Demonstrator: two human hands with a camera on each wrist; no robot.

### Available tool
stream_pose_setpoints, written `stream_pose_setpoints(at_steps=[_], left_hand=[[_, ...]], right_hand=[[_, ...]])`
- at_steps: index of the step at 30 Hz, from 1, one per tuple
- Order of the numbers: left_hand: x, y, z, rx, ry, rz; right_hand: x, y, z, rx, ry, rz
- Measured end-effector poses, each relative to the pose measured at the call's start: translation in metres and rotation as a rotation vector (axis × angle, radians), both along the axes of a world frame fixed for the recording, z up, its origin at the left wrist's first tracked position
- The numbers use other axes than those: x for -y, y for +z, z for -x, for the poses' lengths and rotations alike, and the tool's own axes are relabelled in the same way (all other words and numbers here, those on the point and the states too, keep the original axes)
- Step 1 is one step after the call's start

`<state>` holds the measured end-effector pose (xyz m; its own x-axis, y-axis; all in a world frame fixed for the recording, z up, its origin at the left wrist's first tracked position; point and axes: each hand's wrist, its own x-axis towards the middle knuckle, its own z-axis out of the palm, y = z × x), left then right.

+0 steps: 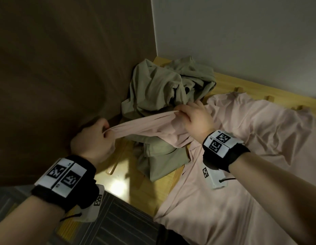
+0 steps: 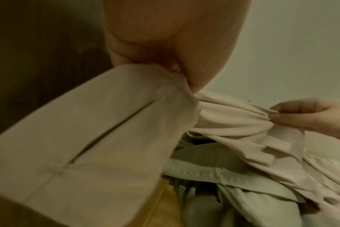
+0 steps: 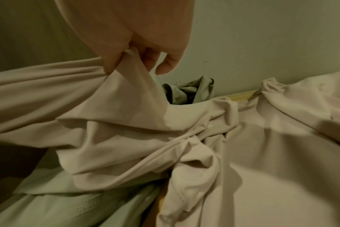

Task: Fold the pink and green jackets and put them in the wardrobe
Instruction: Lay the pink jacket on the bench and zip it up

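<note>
While the pink jacket (image 1: 242,156) lies spread on the wooden surface (image 1: 118,184) at right, the left hand (image 1: 93,138) grips its sleeve (image 1: 144,126) end and the right hand (image 1: 194,117) pinches the sleeve further along, stretching it out. The green jacket (image 1: 162,89) sits crumpled at far left. Folding has barely begun; no wardrobe shows.

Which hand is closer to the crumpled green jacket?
Right. The right hand pinches the pink jacket right at the green jacket pile's edge; the left hand grips the sleeve end, off to its left.
</note>
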<state>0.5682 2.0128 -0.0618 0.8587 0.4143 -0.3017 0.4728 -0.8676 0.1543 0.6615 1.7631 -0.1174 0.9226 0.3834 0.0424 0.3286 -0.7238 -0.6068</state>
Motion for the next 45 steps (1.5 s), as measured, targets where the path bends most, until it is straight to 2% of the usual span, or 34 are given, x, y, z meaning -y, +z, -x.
stream_pose_setpoints(at_steps=[5,10,15,17,21,25,27,30,35,40,45], left_hand=[[-0.002,-0.012,0.005,-0.107,-0.038,0.041],[-0.005,-0.014,0.010,-0.129,-0.089,0.140],[-0.002,-0.010,0.016,-0.167,-0.064,0.282],[0.003,-0.003,0.018,-0.215,-0.060,0.398],[0.013,0.001,0.022,-0.294,0.028,0.754],[0.030,-0.005,0.017,-0.247,0.146,0.905],[0.045,-0.006,0.014,-0.237,0.115,0.965],[0.073,-0.007,0.009,-0.185,-0.067,0.935],[0.115,-0.010,0.000,-0.158,-0.218,0.915],[0.156,-0.009,-0.011,-0.157,-0.241,1.022],[0.207,-0.007,-0.024,-0.208,-0.146,1.216]], right_hand=[[-0.002,0.001,0.000,0.004,0.038,0.000],[-0.003,0.002,0.001,-0.018,0.048,0.004],[0.000,-0.001,0.001,-0.024,0.025,-0.018],[0.001,-0.003,0.001,-0.047,0.007,-0.040],[0.005,-0.005,0.006,-0.074,-0.035,-0.112],[0.011,-0.007,0.017,-0.054,-0.061,-0.126],[0.015,-0.008,0.028,-0.107,0.038,-0.138],[0.022,-0.009,0.046,-0.156,0.156,-0.180],[0.043,-0.006,0.067,-0.271,0.114,-0.275],[0.077,0.001,0.078,-0.586,0.092,-0.344],[0.122,0.000,0.082,-0.672,-0.014,-0.357]])
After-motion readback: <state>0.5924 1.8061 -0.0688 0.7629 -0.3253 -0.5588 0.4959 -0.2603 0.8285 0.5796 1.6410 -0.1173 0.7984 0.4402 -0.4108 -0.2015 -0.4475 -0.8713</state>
